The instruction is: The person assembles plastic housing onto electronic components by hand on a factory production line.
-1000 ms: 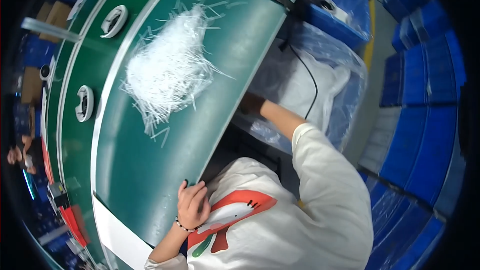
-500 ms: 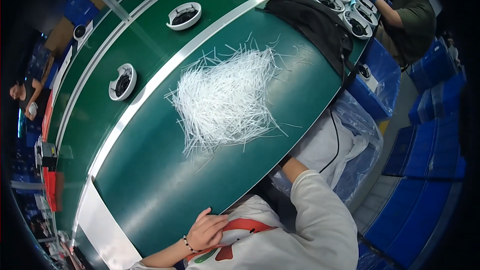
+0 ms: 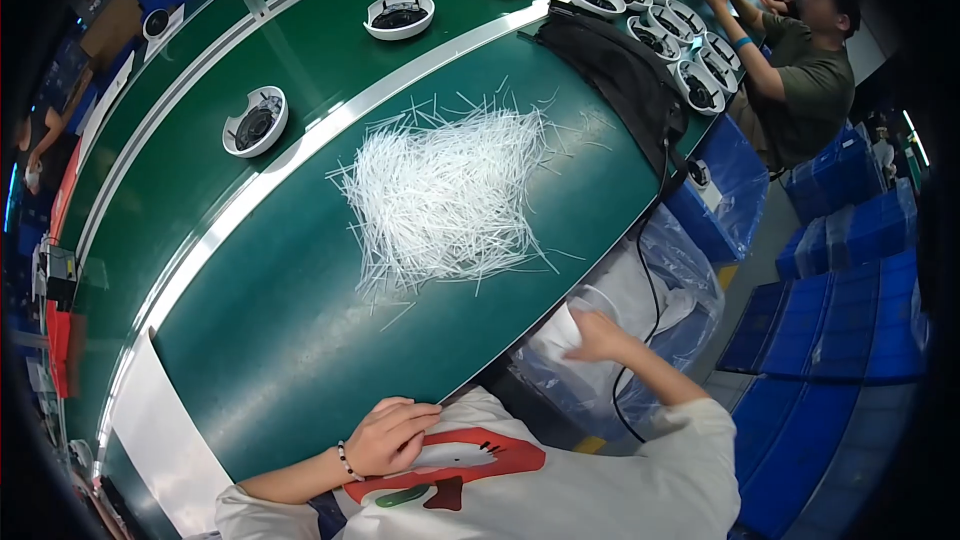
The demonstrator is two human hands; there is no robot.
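Note:
My left hand [image 3: 393, 435] lies against the table's near edge, in front of my shirt, its fingers loosely bent with nothing visible in them. My right hand [image 3: 602, 336] is over a bin lined with clear plastic, beside the table's edge. Its fingers close on a white round shell [image 3: 556, 336] with a curved rim; part of it merges with the white material [image 3: 640, 285] in the bin. Beyond both hands, a loose heap of thin white plastic strips [image 3: 445, 200] is spread on the green table [image 3: 290, 340].
White round housings with black insides [image 3: 255, 122] sit along the green conveyor, several more clustered at the far right. A black bag [image 3: 620, 65] lies on the table's right end, its black cord [image 3: 652, 290] hanging over the bin. Blue crates [image 3: 850, 320] stand at right. A co-worker [image 3: 800, 90] holds a housing.
My right hand has come up out of the bin, where it was hidden below the table edge, and now shows with a white shell. The left hand stays nearly in place.

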